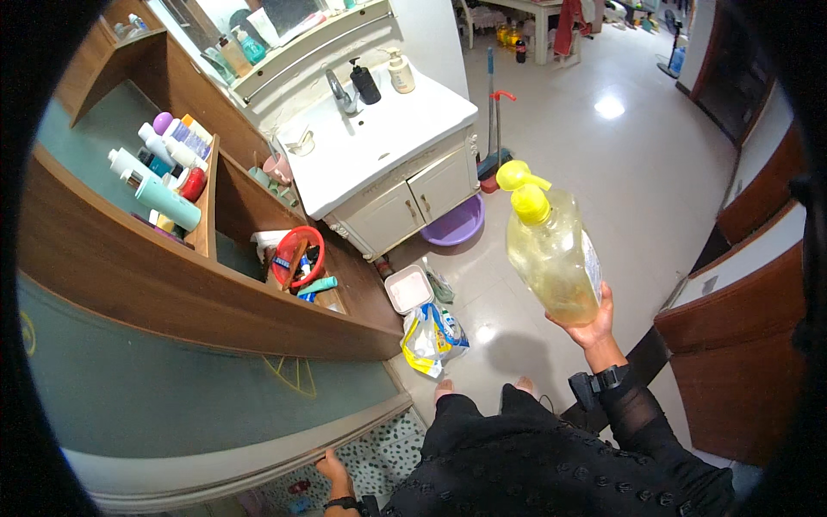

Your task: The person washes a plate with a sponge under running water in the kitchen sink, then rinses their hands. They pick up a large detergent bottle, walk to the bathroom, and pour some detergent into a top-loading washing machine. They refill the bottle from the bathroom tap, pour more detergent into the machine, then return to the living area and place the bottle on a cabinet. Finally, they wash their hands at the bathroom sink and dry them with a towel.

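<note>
My right hand (pixel 596 323) holds a large clear plastic pump bottle (pixel 554 258) from below, around its base. The bottle has a yellow pump top, a label on its side and some yellowish liquid inside. It is nearly upright, in front of the pale tiled floor. At the bottom, my left hand (pixel 334 466) touches the edge of a sliding door frame (pixel 258 446); its fingers are partly hidden, so its grip cannot be told. A floor with green pebble-like spots (pixel 381 462) shows beyond this frame.
A white washbasin (pixel 381 139) on a cabinet carries pump bottles. Beneath it sits a purple basin (pixel 455 223). A white tub (pixel 409 289) and plastic bags (pixel 434 339) lie on the floor near my feet. Wooden shelves (pixel 210 194) hold toiletries and a red basket (pixel 299 257). A broom (pixel 494 161) stands beside the cabinet.
</note>
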Available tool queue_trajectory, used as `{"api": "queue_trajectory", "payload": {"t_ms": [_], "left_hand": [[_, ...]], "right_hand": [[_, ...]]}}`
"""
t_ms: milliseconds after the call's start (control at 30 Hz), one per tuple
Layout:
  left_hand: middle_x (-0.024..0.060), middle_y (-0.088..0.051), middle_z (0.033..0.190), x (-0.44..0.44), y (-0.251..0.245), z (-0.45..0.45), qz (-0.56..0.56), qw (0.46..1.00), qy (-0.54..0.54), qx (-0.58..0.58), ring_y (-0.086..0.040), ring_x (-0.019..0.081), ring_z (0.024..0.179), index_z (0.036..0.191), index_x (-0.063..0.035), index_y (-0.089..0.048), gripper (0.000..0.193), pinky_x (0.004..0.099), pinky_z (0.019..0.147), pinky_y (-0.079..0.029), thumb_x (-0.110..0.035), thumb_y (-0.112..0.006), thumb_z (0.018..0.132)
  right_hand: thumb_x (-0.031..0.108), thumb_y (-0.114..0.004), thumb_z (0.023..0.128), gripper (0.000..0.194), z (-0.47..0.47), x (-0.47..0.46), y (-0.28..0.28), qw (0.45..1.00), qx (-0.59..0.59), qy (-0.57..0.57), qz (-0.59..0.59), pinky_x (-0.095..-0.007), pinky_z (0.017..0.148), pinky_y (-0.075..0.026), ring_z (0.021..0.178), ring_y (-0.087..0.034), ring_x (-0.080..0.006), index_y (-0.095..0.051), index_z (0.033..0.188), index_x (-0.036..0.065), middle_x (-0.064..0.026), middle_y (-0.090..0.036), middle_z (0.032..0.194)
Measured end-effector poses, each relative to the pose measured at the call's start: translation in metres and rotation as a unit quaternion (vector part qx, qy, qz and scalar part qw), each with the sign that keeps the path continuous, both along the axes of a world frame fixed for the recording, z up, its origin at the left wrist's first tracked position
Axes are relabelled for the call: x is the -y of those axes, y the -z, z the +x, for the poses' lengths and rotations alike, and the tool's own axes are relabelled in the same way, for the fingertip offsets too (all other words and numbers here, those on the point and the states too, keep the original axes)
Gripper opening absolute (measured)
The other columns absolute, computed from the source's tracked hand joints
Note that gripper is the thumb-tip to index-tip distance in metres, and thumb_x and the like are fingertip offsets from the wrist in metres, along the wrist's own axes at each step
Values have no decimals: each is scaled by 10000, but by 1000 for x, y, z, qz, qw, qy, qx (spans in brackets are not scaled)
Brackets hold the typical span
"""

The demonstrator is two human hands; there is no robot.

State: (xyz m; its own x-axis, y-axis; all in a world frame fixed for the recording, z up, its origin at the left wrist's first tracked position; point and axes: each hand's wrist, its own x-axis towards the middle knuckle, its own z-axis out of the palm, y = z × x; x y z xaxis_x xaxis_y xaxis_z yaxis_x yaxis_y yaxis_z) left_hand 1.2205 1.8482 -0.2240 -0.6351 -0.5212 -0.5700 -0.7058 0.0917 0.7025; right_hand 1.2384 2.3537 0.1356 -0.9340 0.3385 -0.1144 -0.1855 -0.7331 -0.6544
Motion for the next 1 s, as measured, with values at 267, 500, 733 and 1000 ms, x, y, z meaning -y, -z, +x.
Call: {"api": "queue_trajectory", "payload": {"t_ms": [267,500,733,1000], "left_hand": [[106,-513,1073,0,-20,153,45,976,-205,54,-495,248,974,1072,-28,-485,283,345,910,-341,-85,-543,801],[83,-542,783,-39,-17,243,85,918,-339,187,-554,247,713,945,-60,-489,262,406,696,-414,-307,-413,908],[11,-567,684,-107,-73,148,212,965,-147,50,-560,127,586,890,-107,-502,184,259,473,-405,-277,-436,912],[8,-547,858,-326,-294,-78,249,855,301,-341,-507,88,769,1084,-28,-542,311,220,706,-429,-135,-625,805]], "right_hand": [[500,-547,755,611,17,-53,-7,996,55,-17,-63,-571,841,-401,1132,-453,-331,-468,1245,144,-109,-469,1269],[510,-553,724,735,17,-89,-2,994,54,-49,-86,-564,847,-416,1156,-427,-351,-367,1318,119,-144,-420,1297],[509,-552,721,739,29,-131,19,989,36,-77,-121,-570,875,-401,1163,-424,-361,-377,1320,113,-153,-428,1300],[473,-524,739,652,51,-180,35,993,47,-44,-103,-585,880,-392,1146,-448,-364,-431,1293,141,-132,-452,1293]]}}
